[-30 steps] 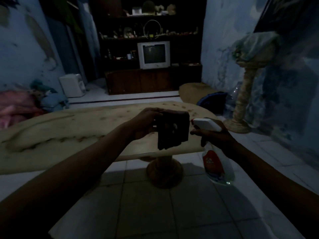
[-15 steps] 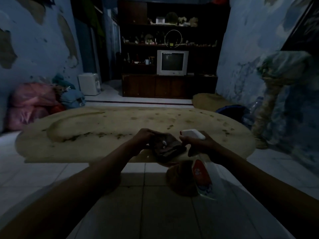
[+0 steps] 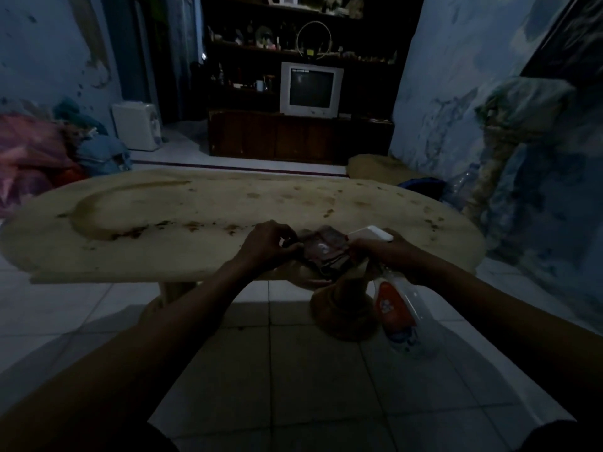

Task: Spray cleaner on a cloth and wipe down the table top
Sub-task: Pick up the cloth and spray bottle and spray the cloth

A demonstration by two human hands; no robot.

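Fingers (image 3: 287,246) of the left hand (image 3: 266,243) curled, pinching the left edge of the dark cloth (image 3: 324,252). Right hand (image 3: 381,252) wrapped round the neck of the spray bottle (image 3: 396,308), fingers closed on it below the white trigger head, whose nozzle end sits just beside the cloth. Cloth crumpled, held between the two hands at the near edge of the desk (image 3: 163,223); whether it rests on the desk top cannot be told. Bottle body hangs tilted below the desk edge, clear plastic with an orange-red label; liquid level not readable in this light. Desk top oval, pale, with dark stains in an arc and scattered spots. Beyond it: a television (image 3: 310,89) on a dark cabinet (image 3: 293,138), shelves of small items above, too dim to identify. White box-shaped appliance (image 3: 137,125) at left.
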